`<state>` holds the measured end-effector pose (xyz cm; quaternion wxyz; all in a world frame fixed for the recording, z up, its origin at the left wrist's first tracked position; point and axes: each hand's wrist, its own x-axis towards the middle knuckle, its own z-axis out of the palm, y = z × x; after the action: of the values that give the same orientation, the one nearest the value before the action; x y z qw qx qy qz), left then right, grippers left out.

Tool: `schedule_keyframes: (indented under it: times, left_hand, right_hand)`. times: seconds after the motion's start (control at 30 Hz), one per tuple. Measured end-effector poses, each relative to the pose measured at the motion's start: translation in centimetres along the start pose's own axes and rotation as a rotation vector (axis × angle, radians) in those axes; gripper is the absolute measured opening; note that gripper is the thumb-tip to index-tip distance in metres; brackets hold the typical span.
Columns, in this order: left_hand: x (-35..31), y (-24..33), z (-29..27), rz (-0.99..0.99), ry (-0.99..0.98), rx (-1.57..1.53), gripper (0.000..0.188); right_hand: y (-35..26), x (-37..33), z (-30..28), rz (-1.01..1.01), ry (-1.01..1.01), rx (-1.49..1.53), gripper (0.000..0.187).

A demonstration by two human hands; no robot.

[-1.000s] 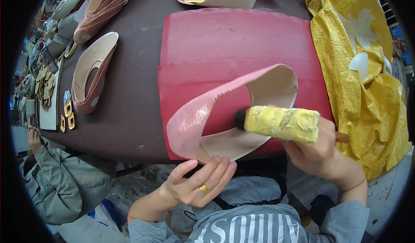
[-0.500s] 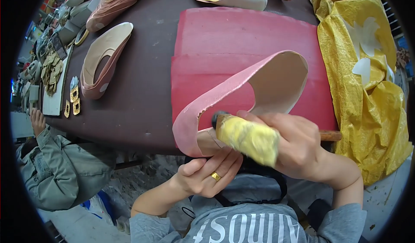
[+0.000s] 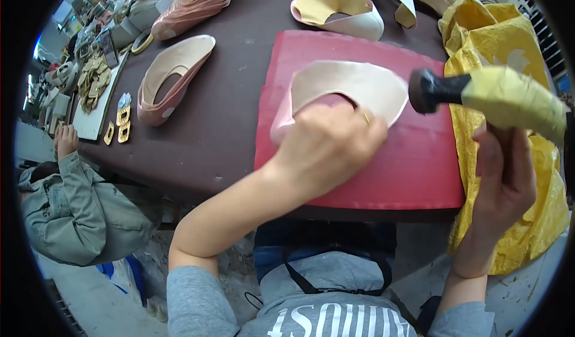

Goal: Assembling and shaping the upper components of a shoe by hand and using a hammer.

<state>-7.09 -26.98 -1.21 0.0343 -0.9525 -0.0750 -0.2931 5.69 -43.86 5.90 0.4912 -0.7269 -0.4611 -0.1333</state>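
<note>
From where I stand, the pink shoe upper (image 3: 350,79) lies on the red mat (image 3: 413,175), its pale lining facing up. The person's left hand (image 3: 332,139) bends over its near side, fingers curled; the fingertips are hidden, so I can't tell if they grip. On the right, the right hand (image 3: 506,178) holds a hammer (image 3: 509,97) up, fingers closed around its handle. Another pink upper (image 3: 159,112) sits left on the desk (image 3: 239,85), beside gold buckles (image 3: 123,130).

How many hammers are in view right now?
1 hammer: the yellow-wrapped one in the right hand, its black head pointing left. Others could be hidden in the clutter at the table's upper left.
</note>
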Motion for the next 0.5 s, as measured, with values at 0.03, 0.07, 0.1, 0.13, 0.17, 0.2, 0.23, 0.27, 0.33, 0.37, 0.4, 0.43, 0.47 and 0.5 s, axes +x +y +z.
schedule_keyframes:
  times: [0.03,0.07,0.1,0.13,0.17,0.2,0.23,0.27,0.33,0.37,0.4,0.43,0.47,0.5]
  left_hand:
    - [1.0,-0.8,0.1,-0.084,0.078,-0.154,0.015]
    - [1.7,-1.3,-0.2,-0.072,0.075,-0.153,0.015]
    - [2.5,-1.7,-0.8,-0.289,0.151,-0.529,0.014]
    - [3.0,-2.1,-1.2,-0.508,0.222,-0.904,0.014]
    - [2.7,-2.7,-0.8,-0.567,0.182,-0.935,0.017]
    - [2.2,-3.4,-0.3,-0.627,0.141,-0.964,0.019]
    - [2.1,-3.7,-0.1,-0.614,0.133,-0.966,0.019]
    - [2.0,-3.9,0.0,-0.648,0.209,-1.071,0.02]
    - [1.5,-4.4,0.0,-0.68,0.273,-1.175,0.022]
    - [1.0,-4.8,0.0,-0.7,0.285,-1.155,0.023]
    - [0.9,-5.0,0.1,-0.711,0.298,-1.146,0.024]
    - [0.8,-5.1,0.0,-0.73,0.316,-1.127,0.025]
    - [0.7,-5.1,-0.1,-0.75,0.335,-1.109,0.027]
    - [0.4,-5.1,-0.2,-0.754,0.337,-1.104,0.027]
  right_hand:
    - [0.2,0.0,-0.7,0.018,0.02,0.023,0.037]
    - [0.3,-0.1,-0.7,0.024,0.031,0.024,0.037]
    - [0.4,-0.2,-0.5,-0.012,-0.096,0.009,0.032]
    - [0.6,-0.4,-0.3,-0.047,-0.223,-0.006,0.027]
    - [0.9,-0.2,0.2,-0.098,-0.35,-0.013,0.025]
    - [1.2,0.2,1.0,-0.149,-0.477,-0.019,0.024]
    - [1.6,0.3,1.7,-0.141,-0.465,-0.023,0.024]
    - [1.8,0.3,2.3,-0.108,-0.445,0.028,0.024]
    - [1.7,0.7,4.0,-0.136,-0.365,0.107,0.026]
    - [1.5,1.0,5.0,-0.197,-0.306,0.133,0.027]
    - [2.0,0.9,5.9,-0.187,-0.296,0.122,0.027]
    - [2.7,0.5,7.1,-0.187,-0.415,0.014,0.029]
    - [3.1,0.3,7.6,-0.185,-0.535,-0.095,0.03]
    - [3.0,0.3,7.8,-0.188,-0.537,-0.091,0.03]
